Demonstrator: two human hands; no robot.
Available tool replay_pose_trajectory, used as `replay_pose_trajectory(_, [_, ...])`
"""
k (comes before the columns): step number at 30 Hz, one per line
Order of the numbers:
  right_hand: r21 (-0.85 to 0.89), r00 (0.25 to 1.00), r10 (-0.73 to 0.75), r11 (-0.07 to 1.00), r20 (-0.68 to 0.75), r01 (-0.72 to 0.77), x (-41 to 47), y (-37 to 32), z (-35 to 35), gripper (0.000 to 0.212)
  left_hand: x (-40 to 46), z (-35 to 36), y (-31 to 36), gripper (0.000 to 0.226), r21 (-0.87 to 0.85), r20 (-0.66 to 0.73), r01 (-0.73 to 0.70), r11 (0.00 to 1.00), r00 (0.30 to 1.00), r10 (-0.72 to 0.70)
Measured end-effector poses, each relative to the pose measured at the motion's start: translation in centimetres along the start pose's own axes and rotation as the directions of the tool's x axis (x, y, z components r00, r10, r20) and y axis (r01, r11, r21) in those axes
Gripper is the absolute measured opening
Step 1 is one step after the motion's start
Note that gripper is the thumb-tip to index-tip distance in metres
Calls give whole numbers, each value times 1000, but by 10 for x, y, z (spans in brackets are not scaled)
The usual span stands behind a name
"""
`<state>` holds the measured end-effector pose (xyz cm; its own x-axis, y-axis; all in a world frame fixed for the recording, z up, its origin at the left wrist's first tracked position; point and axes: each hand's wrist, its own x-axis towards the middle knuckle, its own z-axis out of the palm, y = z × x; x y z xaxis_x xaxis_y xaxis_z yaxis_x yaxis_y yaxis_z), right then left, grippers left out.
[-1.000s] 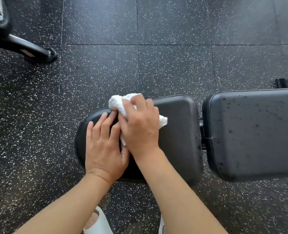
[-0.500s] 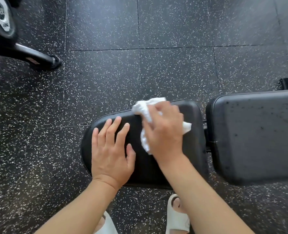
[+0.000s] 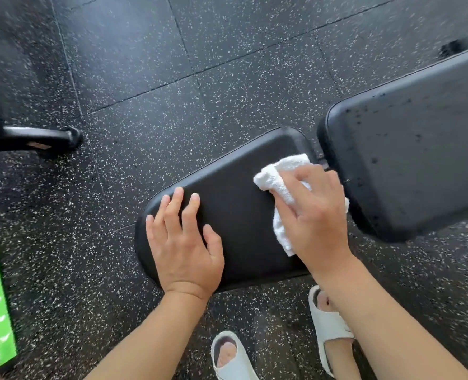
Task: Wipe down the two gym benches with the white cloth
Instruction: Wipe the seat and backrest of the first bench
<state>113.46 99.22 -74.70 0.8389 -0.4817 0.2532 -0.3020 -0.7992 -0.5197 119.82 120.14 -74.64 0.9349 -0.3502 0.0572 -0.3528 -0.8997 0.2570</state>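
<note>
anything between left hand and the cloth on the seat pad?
No. Head view shows only bare black seat pad between the left hand and the white cloth.

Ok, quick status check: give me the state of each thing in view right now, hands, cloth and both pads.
left hand: flat on the seat pad, fingers spread, holding nothing.
right hand: pressing the cloth onto the seat pad.
white cloth: bunched, on the seat pad near the gap.
seat pad: dark, no visible spots.
back pad: speckled with dark spots, untouched by either hand.
white sandals: on the feet, on the floor.
</note>
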Motion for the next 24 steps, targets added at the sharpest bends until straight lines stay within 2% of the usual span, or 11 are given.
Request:
replay_pose_trajectory(4, [8, 998, -22, 1000, 66, 21, -61, -17, -10, 37, -1, -1, 2, 56, 2, 11, 0, 1000, 1000, 0])
replay_pose_trajectory(8, [-2, 992, -77, 997, 102, 78, -90, -28, -15, 34, -1, -2, 2, 57, 14, 24, 5, 1000, 1000, -6])
replay_pose_trajectory(13, [24, 990, -112, 994, 89, 110, -15, -10, -5, 23, -1, -1, 0, 56, 11, 7, -12, 1000, 1000, 12])
replay_pose_trajectory(15, [52, 995, -103, 993, 16, 102, 35, -1, 10, 17, -1, -1, 0, 55, 3, 5, -13, 1000, 1000, 13])
replay_pose_trajectory(17, [60, 999, -31, 998, -25, 32, 83, 5, 24, 13, 0, 0, 0, 56, -3, -1, 0, 1000, 1000, 0])
replay_pose_trajectory(19, [84, 998, 55, 995, 6, -56, 112, 10, 34, 23, -1, 0, 0, 56, -8, -3, -2, 1000, 1000, 2])
replay_pose_trajectory(21, [78, 997, 71, 994, 20, -72, 114, 10, 35, 26, -1, -1, 0, 56, -16, -12, -15, 1000, 1000, 15])
replay_pose_trajectory(24, [82, 999, 27, 996, -24, -25, 75, 6, 19, 15, -1, -2, 1, 55, -16, -7, 7, 1000, 1000, -7])
